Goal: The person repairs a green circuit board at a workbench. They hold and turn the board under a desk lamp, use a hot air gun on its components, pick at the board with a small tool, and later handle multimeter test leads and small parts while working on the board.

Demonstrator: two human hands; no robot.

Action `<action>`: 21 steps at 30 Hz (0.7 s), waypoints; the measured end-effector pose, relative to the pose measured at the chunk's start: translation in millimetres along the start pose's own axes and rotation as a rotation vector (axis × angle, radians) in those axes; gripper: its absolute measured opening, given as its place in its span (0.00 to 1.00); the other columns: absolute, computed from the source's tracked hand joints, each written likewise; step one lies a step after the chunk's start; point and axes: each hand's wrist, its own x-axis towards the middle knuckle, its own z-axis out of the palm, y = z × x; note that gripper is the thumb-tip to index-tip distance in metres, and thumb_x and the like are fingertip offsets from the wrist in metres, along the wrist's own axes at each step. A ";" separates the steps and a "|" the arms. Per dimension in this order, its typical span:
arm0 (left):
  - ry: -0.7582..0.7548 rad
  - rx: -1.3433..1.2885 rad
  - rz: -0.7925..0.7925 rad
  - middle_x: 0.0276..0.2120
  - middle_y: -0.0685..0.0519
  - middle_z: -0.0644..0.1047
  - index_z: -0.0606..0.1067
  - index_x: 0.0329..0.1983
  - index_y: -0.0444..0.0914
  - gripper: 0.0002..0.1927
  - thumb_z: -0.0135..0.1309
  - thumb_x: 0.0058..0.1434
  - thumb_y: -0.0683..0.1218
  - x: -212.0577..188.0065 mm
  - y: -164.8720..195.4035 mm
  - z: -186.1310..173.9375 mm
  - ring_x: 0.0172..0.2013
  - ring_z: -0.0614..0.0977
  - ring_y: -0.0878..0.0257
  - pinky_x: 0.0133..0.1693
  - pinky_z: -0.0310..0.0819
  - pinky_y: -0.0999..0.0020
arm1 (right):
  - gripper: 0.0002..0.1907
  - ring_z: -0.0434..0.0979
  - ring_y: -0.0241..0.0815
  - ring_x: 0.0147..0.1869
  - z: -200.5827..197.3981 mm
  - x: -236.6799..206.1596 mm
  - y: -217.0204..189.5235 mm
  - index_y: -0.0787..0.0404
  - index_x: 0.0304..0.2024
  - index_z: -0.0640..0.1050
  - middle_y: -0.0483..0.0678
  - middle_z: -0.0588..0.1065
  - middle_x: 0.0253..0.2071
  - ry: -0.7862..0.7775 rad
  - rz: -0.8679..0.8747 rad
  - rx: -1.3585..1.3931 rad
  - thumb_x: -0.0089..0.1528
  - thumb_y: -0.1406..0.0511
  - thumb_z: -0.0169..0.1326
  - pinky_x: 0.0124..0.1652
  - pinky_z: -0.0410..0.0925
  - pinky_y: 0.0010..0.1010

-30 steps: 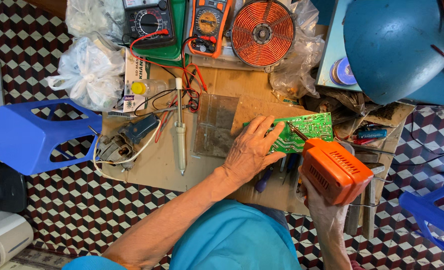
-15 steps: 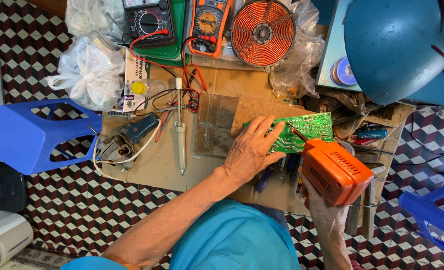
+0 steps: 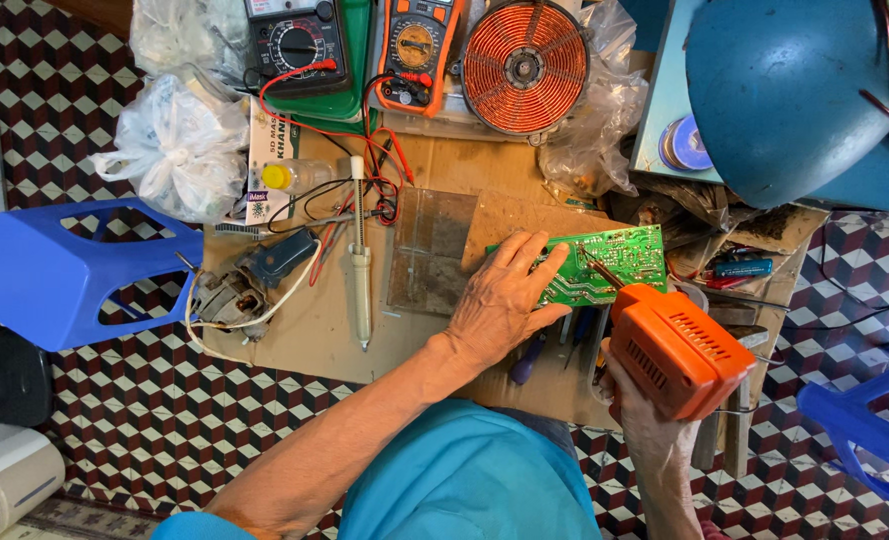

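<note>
A green circuit board (image 3: 615,262) lies on a brown cardboard-covered bench (image 3: 315,330). My left hand (image 3: 505,300) rests flat on the board's left end, fingers spread, pressing it down. My right hand (image 3: 637,412) grips the handle of an orange soldering gun (image 3: 680,350), whose thin tip touches the middle of the board. Most of my right hand is hidden under the gun's body.
Two multimeters (image 3: 297,40) (image 3: 415,45) and a copper coil (image 3: 525,65) sit at the far edge. A pen-type soldering iron (image 3: 361,270), a small motor (image 3: 230,298), plastic bags (image 3: 175,140) and a blue lamp shade (image 3: 780,90) surround the bench. Blue plastic stools (image 3: 60,270) (image 3: 865,430) stand at either side.
</note>
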 end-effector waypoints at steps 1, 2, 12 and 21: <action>-0.002 0.000 -0.001 0.64 0.39 0.69 0.68 0.67 0.33 0.39 0.67 0.54 0.50 0.4 -0.2 0.0 0.65 0.68 0.43 0.63 0.68 0.52 | 0.09 0.72 0.32 0.23 1.0 0.1 -0.2 0.66 0.43 0.77 0.46 0.74 0.23 0.007 0.031 0.007 0.62 0.69 0.60 0.24 0.66 0.24; -0.004 0.002 -0.001 0.64 0.39 0.69 0.68 0.66 0.33 0.39 0.68 0.54 0.50 0.5 -0.4 -0.1 0.65 0.68 0.43 0.63 0.68 0.52 | 0.09 0.72 0.32 0.23 1.7 0.0 -0.9 0.66 0.43 0.77 0.45 0.74 0.23 0.009 0.049 -0.001 0.62 0.68 0.60 0.23 0.66 0.25; -0.002 -0.005 -0.002 0.64 0.40 0.68 0.68 0.67 0.33 0.39 0.67 0.55 0.51 -0.4 -1.7 2.1 0.65 0.68 0.43 0.63 0.68 0.52 | 0.14 0.71 0.31 0.24 3.6 2.9 -5.9 0.64 0.45 0.75 0.43 0.74 0.27 0.027 -0.116 -0.162 0.60 0.67 0.63 0.25 0.66 0.24; -0.009 -0.006 -0.005 0.64 0.39 0.68 0.67 0.67 0.33 0.39 0.67 0.55 0.51 -1.0 -2.6 2.4 0.65 0.68 0.43 0.62 0.68 0.51 | 0.17 0.72 0.30 0.25 2.4 2.5 8.3 0.65 0.49 0.75 0.42 0.75 0.30 0.003 -0.070 0.015 0.60 0.67 0.63 0.24 0.67 0.23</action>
